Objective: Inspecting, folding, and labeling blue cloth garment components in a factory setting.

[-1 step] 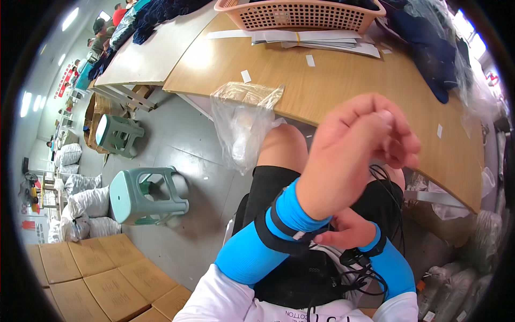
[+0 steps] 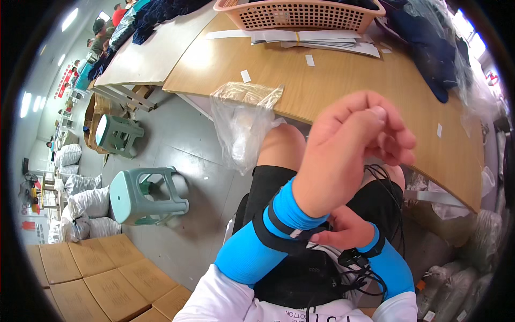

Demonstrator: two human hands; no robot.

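My left hand [image 2: 348, 142] is raised over the front edge of the table, its fingers curled in toward the thumb with nothing visible in them. Blue sleeves cover both forearms. Around the left wrist runs a black wrist strap [image 2: 273, 239] with a small light tab. My right hand [image 2: 351, 229] is at the underside of that wrist, its thumb on the strap; its other fingers are partly hidden behind the left forearm. A second black band with a small device [image 2: 354, 258] and black cables [image 2: 394, 198] sits at my right wrist.
On the wooden table [image 2: 343, 88] are a pink basket [image 2: 306, 19], white paper strips [image 2: 316, 38], dark fabric [image 2: 418, 51] and a clear plastic bag [image 2: 241, 123] hanging off the edge. Green stools [image 2: 142, 196] and cardboard boxes [image 2: 102, 273] stand at left.
My left hand and wrist have shifted slightly left. My right hand has moved a little left with them, its thumb still at the strap.
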